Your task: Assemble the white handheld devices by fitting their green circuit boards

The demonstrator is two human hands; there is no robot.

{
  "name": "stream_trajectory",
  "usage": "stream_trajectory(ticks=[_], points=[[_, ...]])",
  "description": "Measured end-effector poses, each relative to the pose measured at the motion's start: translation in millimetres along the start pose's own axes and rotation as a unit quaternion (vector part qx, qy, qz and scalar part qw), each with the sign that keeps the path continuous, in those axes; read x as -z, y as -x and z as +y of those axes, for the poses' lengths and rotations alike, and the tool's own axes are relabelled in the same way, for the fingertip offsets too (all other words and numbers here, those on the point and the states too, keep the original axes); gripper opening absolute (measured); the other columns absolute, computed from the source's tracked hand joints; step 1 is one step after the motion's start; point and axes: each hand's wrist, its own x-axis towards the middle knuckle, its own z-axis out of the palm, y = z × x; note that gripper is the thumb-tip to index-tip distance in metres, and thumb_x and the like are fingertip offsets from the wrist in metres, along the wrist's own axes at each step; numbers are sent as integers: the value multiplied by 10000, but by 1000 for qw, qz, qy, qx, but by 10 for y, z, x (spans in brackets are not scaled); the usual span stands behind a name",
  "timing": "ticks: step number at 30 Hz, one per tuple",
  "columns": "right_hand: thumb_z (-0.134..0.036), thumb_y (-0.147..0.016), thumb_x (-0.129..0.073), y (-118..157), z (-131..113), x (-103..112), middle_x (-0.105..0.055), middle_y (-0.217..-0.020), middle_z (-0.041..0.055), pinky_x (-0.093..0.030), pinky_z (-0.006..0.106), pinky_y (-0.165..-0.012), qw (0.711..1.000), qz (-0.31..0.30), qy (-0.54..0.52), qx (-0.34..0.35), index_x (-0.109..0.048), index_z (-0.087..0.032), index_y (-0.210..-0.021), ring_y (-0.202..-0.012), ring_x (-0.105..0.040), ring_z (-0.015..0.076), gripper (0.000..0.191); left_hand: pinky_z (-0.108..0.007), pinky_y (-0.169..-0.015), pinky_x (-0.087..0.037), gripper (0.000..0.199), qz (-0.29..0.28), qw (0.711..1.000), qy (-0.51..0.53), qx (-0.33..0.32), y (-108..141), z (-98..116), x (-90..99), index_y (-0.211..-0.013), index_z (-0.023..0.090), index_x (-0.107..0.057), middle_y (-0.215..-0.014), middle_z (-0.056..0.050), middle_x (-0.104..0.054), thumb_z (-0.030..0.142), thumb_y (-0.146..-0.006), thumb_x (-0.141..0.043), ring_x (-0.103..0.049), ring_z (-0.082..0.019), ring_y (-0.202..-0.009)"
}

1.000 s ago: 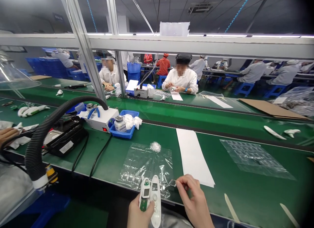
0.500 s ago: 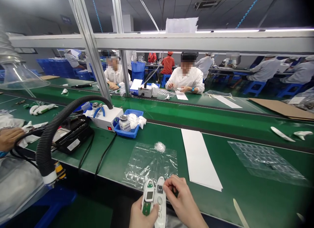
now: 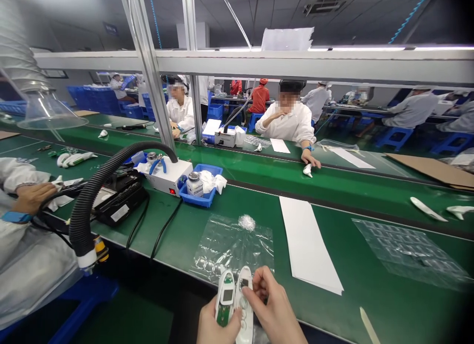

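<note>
Green bench [image 3: 355, 284] | left grip [image 3: 214, 325]: clasping casings [image 3: 225, 305] | right grip [image 3: 274, 307]: curled, touching one

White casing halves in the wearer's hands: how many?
2, side by side in the left hand: the open half showing green board, the other half partly behind the right thumb.

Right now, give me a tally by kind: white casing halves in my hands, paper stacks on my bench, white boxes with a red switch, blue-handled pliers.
White casing halves: 2
Paper stack: 1
White box with red switch: 1
Blue-handled pliers: 1
Total: 5
</note>
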Motion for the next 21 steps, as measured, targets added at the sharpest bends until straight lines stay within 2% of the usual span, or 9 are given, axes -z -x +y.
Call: stream_trajectory(ticks=[4,7,10,12,14,16,18,20,21], points=[[-325,-852,-537,-9,-1,-65,-416,-663,-64,-355,227,-568,1000,8,-10,9,-382,-236,-791,-590,-437,128,189,-269,-503,-423,225,19,1000,-7,-9,52,30,51,-658,133,-676,-527,-41,-614,348,-600,-643,-499,-172,-494],[-363,-837,-582,-8,-9,-194,-439,-649,-64,-373,225,-569,998,18,-55,19,-415,-234,-840,-577,-451,128,211,-273,-507,-431,229,44,999,-8,-21,72,52,134,-654,133,-678,-515,-44,-612,353,-596,-653,-522,-185,-495],[-485,-818,-595,-1,-10,-481,-530,-631,-36,-421,248,-574,983,0,-182,13,-481,-220,-932,-570,-511,151,310,-275,-499,-439,266,68,998,8,4,68,51,247,-658,130,-677,-523,-59,-628,392,-610,-676,-552,-204,-508],[-563,-793,-593,-2,-5,-719,-616,-677,23,-462,278,-604,967,-22,-255,9,-546,-200,-912,-620,-572,186,385,-278,-524,-464,350,81,996,36,13,52,15,335,-756,116,-700,-608,-88,-677,445,-637,-681,-593,-226,-564],[-590,-776,-605,-30,-7,-942,-666,-741,69,-489,299,-659,958,-36,-285,5,-595,-181,-851,-682,-608,208,415,-274,-589,-495,442,111,991,76,5,21,-63,454,-877,116,-700,-731,-108,-711,484,-631,-714,-631,-238,-655],[-594,-779,-613,-107,-35,-1147,-664,-698,63,-497,286,-623,953,-79,-292,-18,-609,-167,-819,-615,-605,183,429,-237,-527,-476,522,141,981,132,15,-27,-172,633,-939,136,-680,-693,-69,-686,537,-611,-746,-609,-188,-588],[-615,-767,-621,-230,-111,-1384,-633,-630,33,-466,241,-483,940,-150,-304,-46,-596,-157,-798,-482,-555,133,459,-187,-370,-346,597,174,957,226,53,-89,-289,898,-952,147,-659,-560,0,-599,645,-625,-701,-487,-105,-408],[-646,-726,-643,-374,-245,-1712,-610,-618,9,-356,178,-340,920,-211,-324,-65,-586,-153,-830,-394,-486,87,508,-168,-306,-205,671,219,917,321,87,-153,-389,1245,-956,135,-645,-499,34,-535,737,-663,-596,-362,-61,-316],[-666,-701,-652,-442,-331,-1917,-608,-623,5,-298,153,-302,910,-232,-334,-79,-586,-151,-860,-378,-463,72,543,-168,-307,-212,689,247,900,349,91,-183,-427,1439,-947,125,-641,-506,27,-544,754,-676,-562,-372,-64,-320]])
